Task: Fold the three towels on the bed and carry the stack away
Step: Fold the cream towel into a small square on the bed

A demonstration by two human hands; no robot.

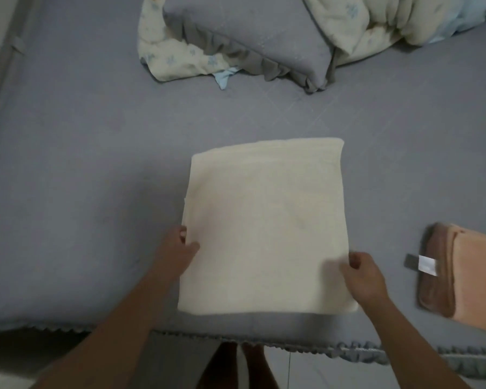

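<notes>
A cream towel [264, 220], folded into a thick rectangle, lies flat on the grey-blue bed [82, 164] near its front edge. My left hand [177, 251] grips the towel's left edge low down, thumb on top and fingers tucked under. My right hand [362, 272] grips the right edge near the front corner in the same way. A folded peach-brown towel [466, 276] with a white label lies at the right edge of the view. A third towel does not show.
A grey ruffled pillow [250, 43] and a bunched cream floral quilt [376, 21] lie at the back of the bed. The bed's frilled front edge [348, 352] runs just below the towel, with pale floor tiles and bare feet beneath.
</notes>
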